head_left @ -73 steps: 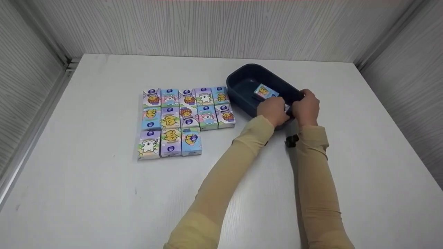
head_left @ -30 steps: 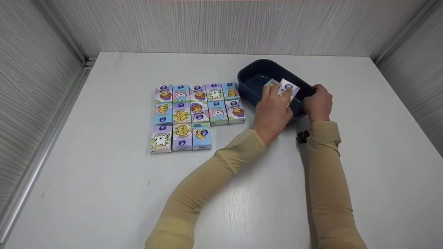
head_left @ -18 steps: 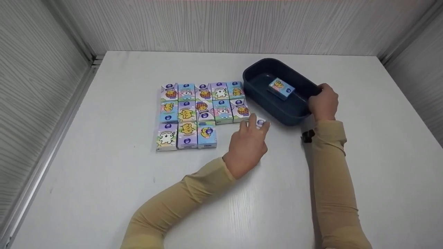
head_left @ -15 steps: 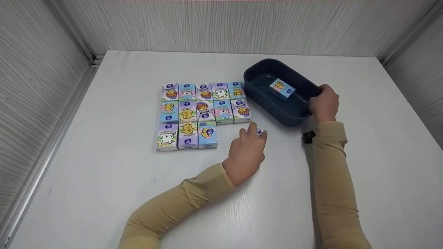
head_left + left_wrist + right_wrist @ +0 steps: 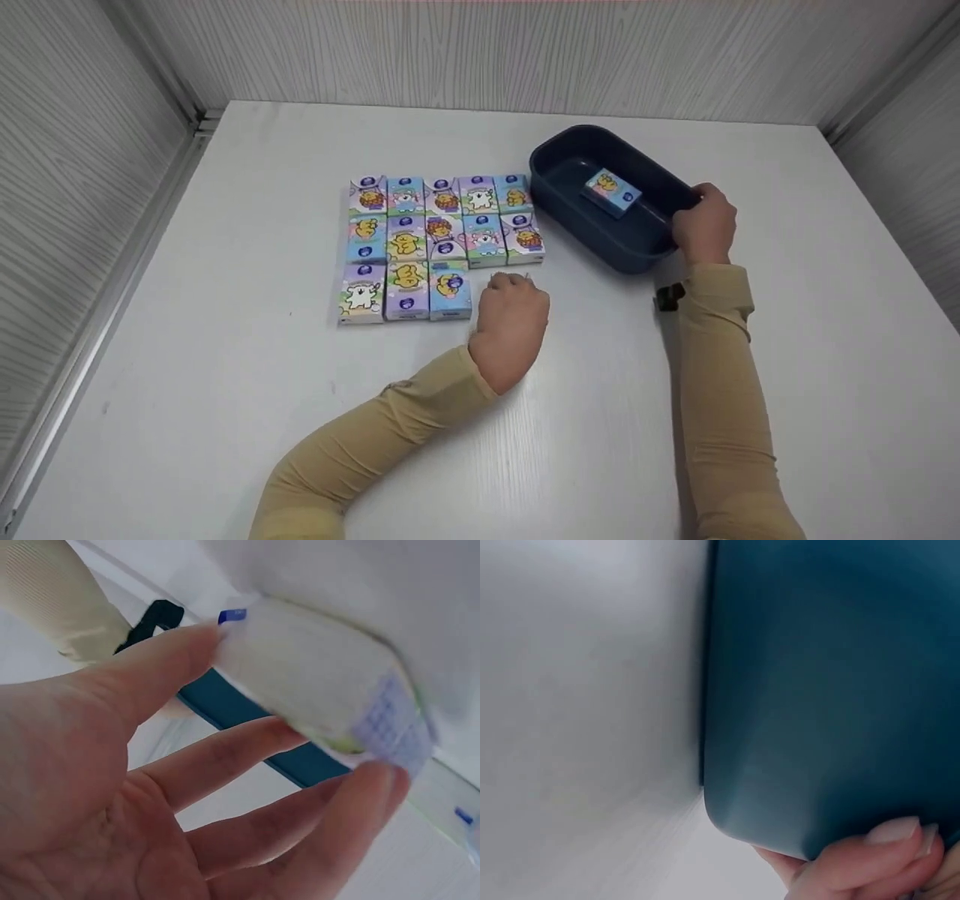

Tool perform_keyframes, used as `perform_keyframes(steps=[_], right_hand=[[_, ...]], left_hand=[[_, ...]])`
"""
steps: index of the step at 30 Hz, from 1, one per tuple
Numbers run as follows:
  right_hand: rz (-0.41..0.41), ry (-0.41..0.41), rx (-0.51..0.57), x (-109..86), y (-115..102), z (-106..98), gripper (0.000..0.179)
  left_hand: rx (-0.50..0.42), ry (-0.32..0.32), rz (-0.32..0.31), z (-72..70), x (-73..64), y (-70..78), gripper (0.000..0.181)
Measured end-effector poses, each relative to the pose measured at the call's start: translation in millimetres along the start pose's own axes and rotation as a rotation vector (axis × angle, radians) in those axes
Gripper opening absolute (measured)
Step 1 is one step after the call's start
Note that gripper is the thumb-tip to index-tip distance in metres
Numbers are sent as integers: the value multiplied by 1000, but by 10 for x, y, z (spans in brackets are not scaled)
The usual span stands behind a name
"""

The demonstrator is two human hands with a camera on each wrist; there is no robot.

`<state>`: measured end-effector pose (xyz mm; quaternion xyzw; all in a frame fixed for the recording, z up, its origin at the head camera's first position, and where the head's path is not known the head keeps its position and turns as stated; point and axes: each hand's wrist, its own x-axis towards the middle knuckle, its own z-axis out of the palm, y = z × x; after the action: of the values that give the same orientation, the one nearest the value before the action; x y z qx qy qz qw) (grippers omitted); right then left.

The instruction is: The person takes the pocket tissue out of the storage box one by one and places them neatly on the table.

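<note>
My left hand (image 5: 511, 326) is low over the table, just right of the third row of pocket tissue packs. In the left wrist view its thumb and fingers pinch a white and lilac tissue pack (image 5: 300, 675) at its ends; in the head view that pack is mostly hidden under the hand. My right hand (image 5: 705, 225) grips the near right end of a dark blue plastic bin (image 5: 600, 236), fingers on the wall (image 5: 817, 727) in the right wrist view. One blue tissue pack (image 5: 612, 193) lies inside the bin.
Several cartoon-printed tissue packs (image 5: 444, 236) lie in three close rows left of the bin, the front row shorter. The bin's left corner is close to the back rows. A black wrist device (image 5: 666, 298) shows at the right cuff. Panels (image 5: 480, 52) enclose the white table.
My left hand took a tissue pack out of the bin and carried it left and toward me, down beside the front row. The right hand keeps its grip on the bin.
</note>
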<state>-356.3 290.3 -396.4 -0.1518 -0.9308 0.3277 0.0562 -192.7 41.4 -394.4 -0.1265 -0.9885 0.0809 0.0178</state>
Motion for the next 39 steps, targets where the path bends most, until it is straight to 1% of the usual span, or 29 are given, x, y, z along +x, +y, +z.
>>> perform_keyframes(steps=[3, 5, 7, 10, 14, 21, 23, 29, 34, 36, 39], right_hand=[[-9, 8, 0, -9, -5, -7, 53], [-8, 6, 1, -11, -8, -10, 53], [-7, 4, 2, -12, -7, -8, 53], [0, 5, 4, -12, -2, 0, 53], [-10, 8, 16, -24, 5, 0, 53], [-28, 11, 18, -33, 7, 0, 52], [-34, 17, 17, -33, 6, -2, 51], [-38, 16, 15, -23, 12, -8, 52], [-31, 13, 17, -13, 13, -11, 52], [-26, 15, 15, -13, 10, -4, 52], [-16, 14, 14, -22, -4, 27, 52]], left_hand=[[-26, -94, -17, -45, 44, -52, 23], [-42, -118, -37, -59, 66, -70, 23], [-50, -117, -53, -58, 80, -79, 24], [-57, -96, -63, -44, 86, -78, 23], [-64, -92, -47, -40, 78, -84, 22], [-68, -117, -33, -41, 57, -103, 22], [-58, -109, -33, -39, 57, -102, 21], [-19, -52, -47, -23, 71, -77, 20], [9, -47, -54, -61, 84, -57, 22], [19, -19, -52, -86, 100, -40, 29], [1, 54, -34, -102, 154, 10, 44]])
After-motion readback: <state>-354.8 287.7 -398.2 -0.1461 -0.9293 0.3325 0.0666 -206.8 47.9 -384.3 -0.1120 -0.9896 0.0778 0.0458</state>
